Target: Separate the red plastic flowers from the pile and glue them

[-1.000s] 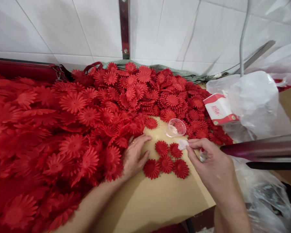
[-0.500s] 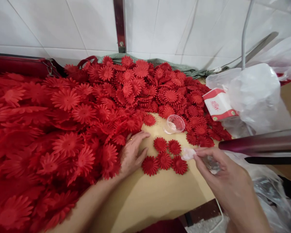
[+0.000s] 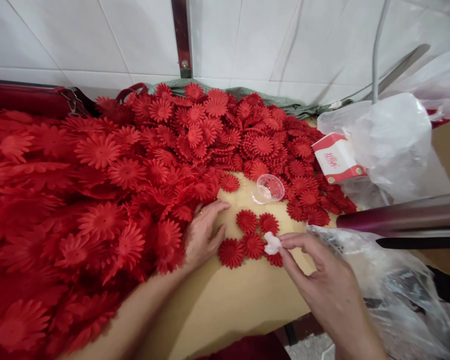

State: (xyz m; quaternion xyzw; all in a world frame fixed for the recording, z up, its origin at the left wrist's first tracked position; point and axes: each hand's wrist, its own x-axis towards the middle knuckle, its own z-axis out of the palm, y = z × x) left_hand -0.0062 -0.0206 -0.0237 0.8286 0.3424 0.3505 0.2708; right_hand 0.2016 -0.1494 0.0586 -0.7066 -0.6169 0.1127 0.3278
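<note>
Small clear plastic cup (image 3: 269, 188) looks empty; right hand (image 3: 322, 280) pinches white wad (image 3: 272, 243) over red fabric flowers (image 3: 252, 240); left hand (image 3: 202, 232) open, flat on tan table (image 3: 243, 300) near bare front edge.

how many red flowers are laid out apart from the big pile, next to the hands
5. Two in the back row; three in front: left, middle, and right, mostly hidden under the white wad pinched in the right hand.
</note>
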